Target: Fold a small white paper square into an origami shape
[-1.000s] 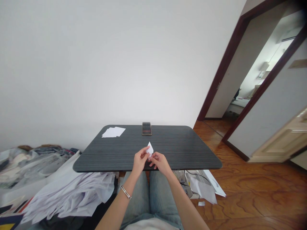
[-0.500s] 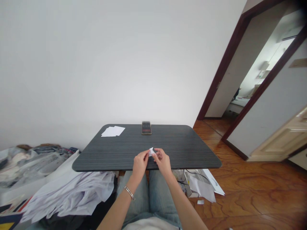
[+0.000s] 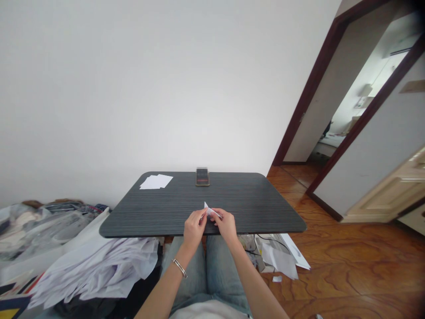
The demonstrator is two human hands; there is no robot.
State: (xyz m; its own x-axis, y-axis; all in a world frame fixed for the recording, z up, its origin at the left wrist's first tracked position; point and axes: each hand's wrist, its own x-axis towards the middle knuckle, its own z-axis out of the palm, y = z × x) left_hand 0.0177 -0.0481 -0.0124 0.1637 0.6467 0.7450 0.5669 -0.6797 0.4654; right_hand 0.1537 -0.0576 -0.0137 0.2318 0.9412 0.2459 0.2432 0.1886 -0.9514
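Note:
A small folded piece of white paper is pinched between my two hands just above the near part of the dark table. My left hand grips its left side with thumb and fingers. On the right side, my right hand holds it between thumb and curled fingers. One pointed corner of the paper sticks up between the hands, and the fingers cover part of the folds.
Several loose white sheets lie at the table's back left. A phone on a stand stands at the back middle. White cloth is heaped left of my legs; papers and cables lie below the table's right side.
The paper has turned in my fingers, so its point now stands further left and a fold spreads toward my right hand. My right fingers have closed in on it.

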